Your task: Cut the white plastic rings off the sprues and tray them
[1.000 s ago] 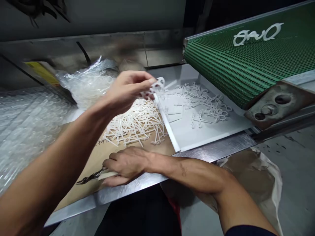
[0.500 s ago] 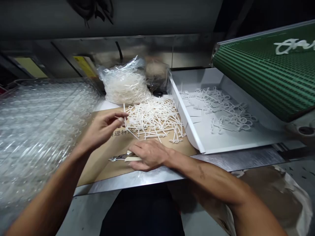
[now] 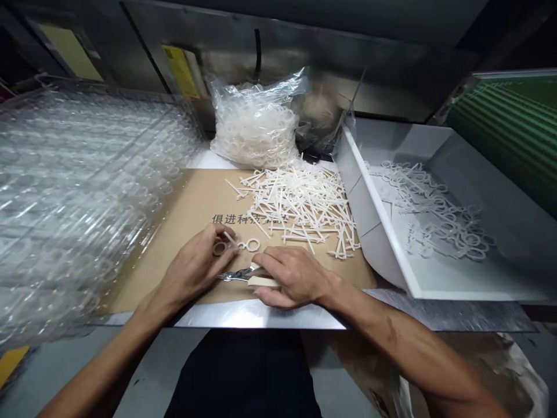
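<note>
Low over the cardboard [image 3: 174, 203], the left hand [image 3: 195, 258] pinches a white ringed part [image 3: 237, 245] between thumb and fingers, with rings showing on both sides of the fingertips. Beside it, the right hand [image 3: 293, 277] is curled around pliers [image 3: 261, 281], their tips near the left thumb. A heap of white sticks [image 3: 304, 200] lies beyond the hands, between the clear bag [image 3: 256, 125] and the right hand.

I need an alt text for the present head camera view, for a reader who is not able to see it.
The left hand holds a white ringed plastic piece beside pliers in the right hand, over brown cardboard. Behind lie loose white sticks and a clear bag; clear-wrapped stacks stand left, a pale tray right.
</note>
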The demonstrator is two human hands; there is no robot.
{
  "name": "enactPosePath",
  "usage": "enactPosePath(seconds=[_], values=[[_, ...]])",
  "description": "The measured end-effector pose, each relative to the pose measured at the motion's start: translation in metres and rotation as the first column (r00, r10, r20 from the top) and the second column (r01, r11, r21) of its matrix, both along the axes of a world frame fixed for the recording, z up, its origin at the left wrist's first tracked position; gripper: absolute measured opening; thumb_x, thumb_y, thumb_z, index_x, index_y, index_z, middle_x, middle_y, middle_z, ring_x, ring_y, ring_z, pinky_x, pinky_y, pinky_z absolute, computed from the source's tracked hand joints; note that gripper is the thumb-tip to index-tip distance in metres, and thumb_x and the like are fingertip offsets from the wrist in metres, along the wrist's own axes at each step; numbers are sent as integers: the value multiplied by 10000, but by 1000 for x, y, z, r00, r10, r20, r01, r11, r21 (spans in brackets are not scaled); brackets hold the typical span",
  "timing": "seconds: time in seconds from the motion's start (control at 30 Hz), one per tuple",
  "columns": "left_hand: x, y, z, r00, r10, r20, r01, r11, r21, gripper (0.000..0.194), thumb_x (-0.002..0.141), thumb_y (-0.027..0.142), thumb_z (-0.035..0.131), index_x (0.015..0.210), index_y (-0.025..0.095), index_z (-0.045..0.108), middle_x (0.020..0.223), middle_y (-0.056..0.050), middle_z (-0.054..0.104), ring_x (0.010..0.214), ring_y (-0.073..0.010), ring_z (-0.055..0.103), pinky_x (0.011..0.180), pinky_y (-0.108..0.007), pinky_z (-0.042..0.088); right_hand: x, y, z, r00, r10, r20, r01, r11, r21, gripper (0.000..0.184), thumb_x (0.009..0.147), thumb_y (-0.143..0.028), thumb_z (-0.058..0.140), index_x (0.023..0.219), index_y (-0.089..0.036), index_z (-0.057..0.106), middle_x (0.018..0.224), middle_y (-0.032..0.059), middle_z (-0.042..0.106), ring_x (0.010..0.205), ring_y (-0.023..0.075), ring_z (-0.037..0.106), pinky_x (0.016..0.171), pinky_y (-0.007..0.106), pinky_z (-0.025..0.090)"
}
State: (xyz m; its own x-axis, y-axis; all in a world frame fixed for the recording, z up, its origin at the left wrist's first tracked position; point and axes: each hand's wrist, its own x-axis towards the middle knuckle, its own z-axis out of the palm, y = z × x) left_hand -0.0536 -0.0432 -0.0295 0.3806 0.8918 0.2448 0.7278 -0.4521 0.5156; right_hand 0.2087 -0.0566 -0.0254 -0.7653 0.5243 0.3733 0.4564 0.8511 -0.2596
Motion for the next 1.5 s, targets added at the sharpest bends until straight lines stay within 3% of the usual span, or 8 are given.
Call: enactPosePath(seconds=[0.17,0.4,0.63,0.8,0.9,1.07,1.3,1.5], values=[[-18,-4,5,992,-66,-106,69,997,29,356,1022,399,573,1342,243,583,1332,-97,619,1255,-285,582,1091,-459,465,0,-1,-1,998,20,-58,-18,999,41,436,1013,-485,454,1124,-99,624,893,100,697,751,235,621,641,364,498],[-20,-8,8,1000,-10,-27,10,1000,7,278,1026,400,605,1222,214,670,1180,-66,667,1119,-236,628,997,-386,496,1,-6,2,997,27,-71,-28,999,-20,401,1012,-461,470,1142,-111,618,885,104,700,750,243,624,649,372,511],[-21,-11,13,993,76,-91,-75,997,9,261,996,370,647,1191,205,699,1132,-66,672,1079,-238,635,972,-386,492,2,-7,5,997,38,-73,-41,998,-40,381,995,-407,514,1145,-81,638,891,125,705,752,267,648,652,395,545],[-12,-15,17,993,103,49,-106,992,65,146,966,213,644,1095,162,688,1003,-46,696,920,-168,654,843,-305,515,3,-8,6,993,24,-114,-30,998,-53,384,990,-376,543,1187,-58,632,928,156,726,773,289,680,645,407,558],[-3,-19,19,977,143,161,-166,976,139,148,915,141,674,1062,153,689,937,-23,697,818,-125,634,768,-263,507,3,-10,11,983,-9,-186,-25,983,-182,364,982,-326,555,1209,-49,620,905,142,716,749,258,673,642,379,548],[14,-31,14,897,170,408,-266,945,190,188,885,112,717,1068,153,703,878,-15,695,773,-108,626,729,-245,522,2,-16,26,937,-222,-272,41,839,-542,298,1007,-296,544,1224,-112,632,979,103,736,850,213,703,754,336,544],[26,-41,5,853,134,505,-268,942,202,221,873,93,750,1079,161,707,890,-24,714,754,-96,627,692,-219,545,2,-23,39,931,-324,-168,-5,447,-895,320,1091,-456,445,1041,-203,635,877,26,663,784,160,621,605,268,435],[26,-40,8,858,151,491,-292,930,225,196,879,137,767,1064,172,712,876,-31,730,739,-107,649,671,-227,560,-1,-22,42,938,-323,-126,1,367,-930,359,1096,-470,431,933,-203,607,816,17,611,744,152,571,569,265,391]])
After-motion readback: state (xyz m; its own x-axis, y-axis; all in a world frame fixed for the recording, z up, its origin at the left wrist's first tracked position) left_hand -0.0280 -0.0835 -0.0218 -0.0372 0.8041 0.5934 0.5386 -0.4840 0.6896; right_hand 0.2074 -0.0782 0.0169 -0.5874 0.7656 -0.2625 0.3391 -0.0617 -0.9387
